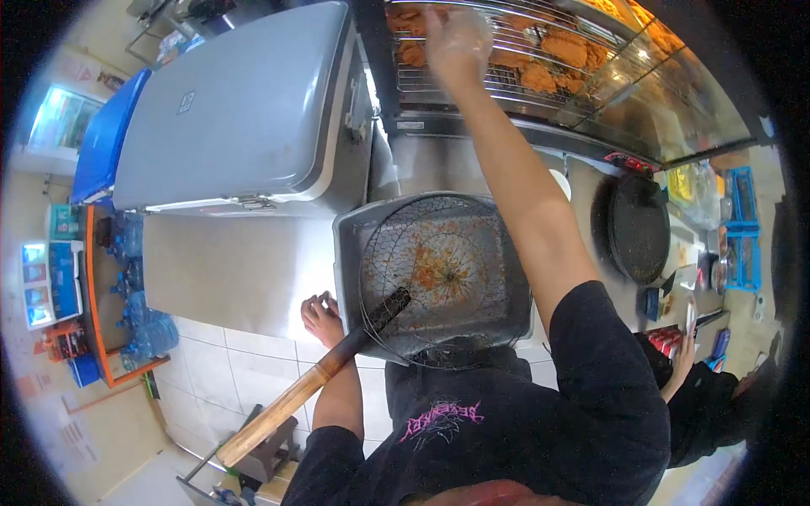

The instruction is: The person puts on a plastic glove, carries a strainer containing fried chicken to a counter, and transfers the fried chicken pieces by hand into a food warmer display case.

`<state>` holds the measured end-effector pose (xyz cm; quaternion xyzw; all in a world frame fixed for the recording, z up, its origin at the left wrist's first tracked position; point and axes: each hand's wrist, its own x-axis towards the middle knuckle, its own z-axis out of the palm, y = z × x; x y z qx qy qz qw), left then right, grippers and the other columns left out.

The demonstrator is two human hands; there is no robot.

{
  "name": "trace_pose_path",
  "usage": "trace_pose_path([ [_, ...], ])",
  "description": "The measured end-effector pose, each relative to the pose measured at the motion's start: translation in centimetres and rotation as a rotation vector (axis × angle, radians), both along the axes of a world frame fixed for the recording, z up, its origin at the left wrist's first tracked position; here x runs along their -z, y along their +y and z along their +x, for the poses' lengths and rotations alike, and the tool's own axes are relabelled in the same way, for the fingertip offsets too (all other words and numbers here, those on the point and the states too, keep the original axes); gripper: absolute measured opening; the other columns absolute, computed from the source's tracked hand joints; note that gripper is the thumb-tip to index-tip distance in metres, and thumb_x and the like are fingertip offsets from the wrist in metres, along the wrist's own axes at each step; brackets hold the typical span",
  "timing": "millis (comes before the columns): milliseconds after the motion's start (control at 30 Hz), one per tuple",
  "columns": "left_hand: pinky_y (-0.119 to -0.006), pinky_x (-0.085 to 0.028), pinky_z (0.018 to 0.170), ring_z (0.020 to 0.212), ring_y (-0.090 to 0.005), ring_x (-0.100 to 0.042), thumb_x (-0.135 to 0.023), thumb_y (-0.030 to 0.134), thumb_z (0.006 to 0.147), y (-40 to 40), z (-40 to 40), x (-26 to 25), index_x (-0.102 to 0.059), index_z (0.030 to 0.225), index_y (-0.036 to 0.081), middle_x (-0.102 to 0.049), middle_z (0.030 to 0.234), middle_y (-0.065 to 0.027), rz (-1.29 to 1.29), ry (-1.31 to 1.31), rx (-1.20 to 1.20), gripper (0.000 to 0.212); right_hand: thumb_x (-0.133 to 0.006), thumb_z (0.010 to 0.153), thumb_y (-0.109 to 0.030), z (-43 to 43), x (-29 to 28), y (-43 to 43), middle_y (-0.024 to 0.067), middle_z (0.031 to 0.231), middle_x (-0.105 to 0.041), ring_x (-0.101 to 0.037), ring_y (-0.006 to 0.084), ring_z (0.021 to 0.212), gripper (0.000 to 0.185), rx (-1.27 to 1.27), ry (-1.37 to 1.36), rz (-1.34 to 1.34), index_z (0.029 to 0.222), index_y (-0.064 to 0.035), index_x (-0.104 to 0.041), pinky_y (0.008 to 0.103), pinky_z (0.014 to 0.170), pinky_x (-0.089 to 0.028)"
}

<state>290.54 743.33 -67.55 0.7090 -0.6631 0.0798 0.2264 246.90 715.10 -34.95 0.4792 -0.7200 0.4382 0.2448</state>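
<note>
My right hand [461,47], blurred and seemingly in a clear plastic glove, reaches into a lit display warmer over a wire rack [506,44]. Pieces of fried chicken [563,47] lie on and below the rack; whether the hand holds one is hidden. My left hand [321,319] rests at the counter edge against the left side of a grey plastic tub [338,253], fingers slightly curled and apart. A large round wire skimmer lies in the tub, crumbs in its mesh. Its wooden handle [272,411] slants over my left wrist towards lower left.
A grey cooler box [234,107] stands on the steel counter [221,272] at left. Right of the tub is a round black pan-like object [639,228]. Another person's hand [682,360] is at far right. Water bottles [152,332] sit on an orange-framed shelf [95,303].
</note>
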Motion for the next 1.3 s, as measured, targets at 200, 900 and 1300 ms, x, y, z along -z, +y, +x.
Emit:
trace_pose_path([
  [200,-0.047,-0.047,0.093,0.117,-0.0285,-0.056,-0.068,0.027,0.090,0.2,-2.3,-0.8,-0.064,0.102,0.018,-0.058,0.120,-0.0046,0.012,0.004,-0.007,0.015,-0.060,0.092,-0.039,-2.9,-3.1,3.3,0.0280,0.091,-0.066,-0.063,0.0444,0.090,0.044,-0.085,0.031,0.065,0.084,0.0028,-0.071,0.0550,0.085,-0.047],
  [900,-0.044,-0.050,0.085,0.113,-0.0264,-0.059,-0.064,0.031,0.095,3.0,-2.7,-1.0,-0.063,0.104,0.019,-0.060,0.117,-0.0024,-0.096,-0.134,-0.028,0.015,-0.070,0.088,-0.025,-19.4,-0.4,19.6,0.0153,0.093,-0.072,-0.069,0.0237,0.087,0.036,0.174,-0.336,0.123,0.112,0.0006,-0.068,0.0346,0.077,-0.054],
  [1300,-0.044,-0.050,0.089,0.113,-0.0268,-0.058,-0.070,0.026,0.088,3.0,-0.9,-1.2,-0.064,0.100,0.020,-0.061,0.114,-0.0027,-0.133,-0.052,0.016,0.014,-0.077,0.076,-0.011,-4.9,-2.4,15.1,0.0142,0.120,-0.068,-0.063,0.0224,0.114,0.058,-0.288,-0.410,0.270,0.131,-0.0038,-0.058,0.0327,0.094,-0.051],
])
